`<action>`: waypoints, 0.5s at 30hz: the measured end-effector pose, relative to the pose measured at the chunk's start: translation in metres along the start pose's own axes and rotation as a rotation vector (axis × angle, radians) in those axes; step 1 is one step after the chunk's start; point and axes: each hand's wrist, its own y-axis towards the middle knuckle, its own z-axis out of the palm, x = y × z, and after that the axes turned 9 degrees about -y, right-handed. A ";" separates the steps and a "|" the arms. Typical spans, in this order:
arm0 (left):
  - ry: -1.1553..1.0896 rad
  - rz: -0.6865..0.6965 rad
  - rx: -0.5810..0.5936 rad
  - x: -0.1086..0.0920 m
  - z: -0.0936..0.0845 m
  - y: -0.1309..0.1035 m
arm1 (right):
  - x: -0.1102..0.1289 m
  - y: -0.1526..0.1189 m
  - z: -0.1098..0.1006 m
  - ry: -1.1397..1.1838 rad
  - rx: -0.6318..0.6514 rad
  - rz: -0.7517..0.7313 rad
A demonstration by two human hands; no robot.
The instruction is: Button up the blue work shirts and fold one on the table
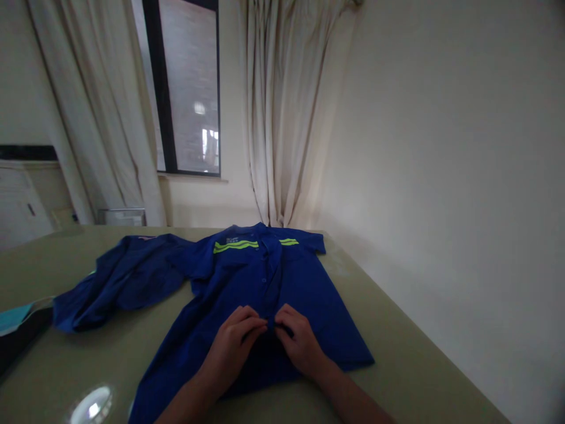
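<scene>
A blue short-sleeved shirt [233,282] with yellow-green stripes across the chest lies spread on the table, its collar at the far side. Along its front runs a button placket, with a small button showing above my hands. My left hand [241,333] pinches the placket from the left, thumb against fingers. From the right, my right hand [298,335] pinches the same strip, a small gap from the left fingertips. Whether a button is between the fingers is hidden.
Left of the shirt lies a crumpled dark blue garment [128,277]. A black item [22,338] with a light blue piece [13,319] rests at the table's left edge. A wall [450,206] borders the greenish table [388,318] on the right; curtains [282,118] hang behind.
</scene>
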 end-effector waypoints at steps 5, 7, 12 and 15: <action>-0.150 -0.092 0.045 -0.003 -0.003 0.002 | 0.001 0.001 -0.003 0.010 -0.005 0.014; -0.212 -0.147 0.053 -0.004 -0.004 0.003 | 0.001 0.002 -0.003 0.008 -0.003 0.014; -0.339 -0.258 0.084 -0.005 -0.005 0.006 | -0.004 0.001 -0.001 -0.007 -0.018 0.001; -0.358 -0.269 0.104 -0.003 -0.006 0.006 | -0.005 0.000 -0.001 -0.014 -0.012 -0.015</action>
